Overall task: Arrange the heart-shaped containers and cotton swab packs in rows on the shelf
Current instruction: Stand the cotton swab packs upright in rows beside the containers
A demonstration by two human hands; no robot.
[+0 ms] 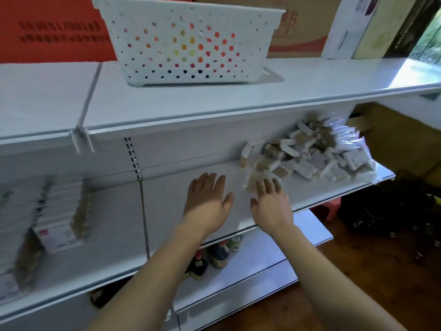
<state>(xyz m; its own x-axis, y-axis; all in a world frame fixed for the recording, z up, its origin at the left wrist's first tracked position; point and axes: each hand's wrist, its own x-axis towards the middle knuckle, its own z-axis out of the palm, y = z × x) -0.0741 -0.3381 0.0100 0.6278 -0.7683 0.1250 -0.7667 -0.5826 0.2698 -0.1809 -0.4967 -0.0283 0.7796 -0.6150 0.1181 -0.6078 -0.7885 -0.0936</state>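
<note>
A loose heap of cotton swab packs (317,151) lies on the right part of the white middle shelf (310,194), partly in clear plastic bags. One pack (254,183) lies nearest, just under the fingertips of my right hand (270,204). My right hand is flat and open, fingers touching that pack's edge. My left hand (206,201) rests palm down on bare shelf to the left, fingers apart, holding nothing. More swab packs (57,225) stand in a row on the shelf section at far left. No heart-shaped containers are clearly visible.
A white perforated basket (188,44) with coloured items inside sits on the top shelf (310,87). Cardboard boxes (300,25) stand behind it. Bottles (214,254) stand on the lower shelf under my arms. Wooden floor and dark items lie to the right.
</note>
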